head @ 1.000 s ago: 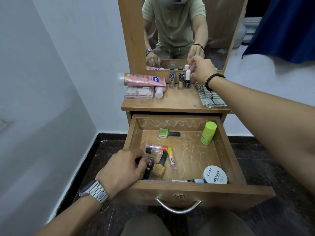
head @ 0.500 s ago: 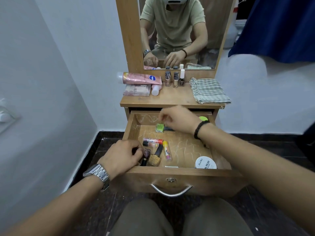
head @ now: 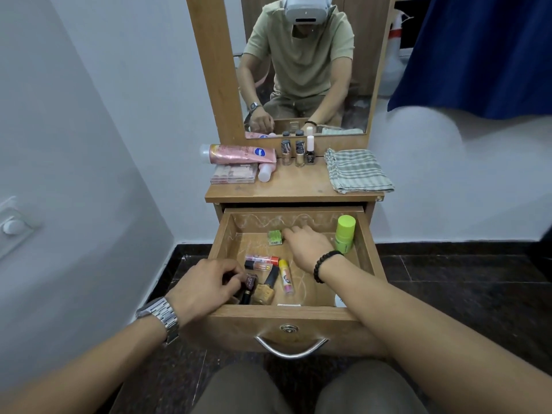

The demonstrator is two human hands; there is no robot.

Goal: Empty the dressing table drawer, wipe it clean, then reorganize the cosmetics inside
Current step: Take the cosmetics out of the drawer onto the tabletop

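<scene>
The drawer (head: pixel 291 316) is pulled out and still holds most of its cosmetics, so by my reading the emptying step is only partly done. The main risk sits at the right hand (head: pixel 310 249), deep in the drawer: its fingers (head: pixel 291 233) are loosely bent and reach the green nail polish bottle (head: pixel 274 237), touching or almost touching its near end, and I cannot tell whether they have closed on it. The bottle lies on its side, so a glancing touch could roll it away toward the back wall. Just to the right of that hand a green stick (head: pixel 345 234) stands upright near the drawer's right wall; a careless wrist lifting out could knock it over. The left hand (head: pixel 206 289) is at the front left corner with its fingers (head: pixel 231 277) curled down onto a dark bottle (head: pixel 249 286), apparently pinching it, though the contact is partly hidden. Right beside those fingers lie a tan nail polish bottle (head: pixel 265 289), a yellow tube (head: pixel 285 276) and two red-capped tubes (head: pixel 261 262), packed closely enough that pulling one could drag its neighbours. On the tabletop (head: pixel 298 182) beyond both hands, three small bottles (head: pixel 298 152) stand near the mirror, easy to topple when more things are set beside them.
</scene>
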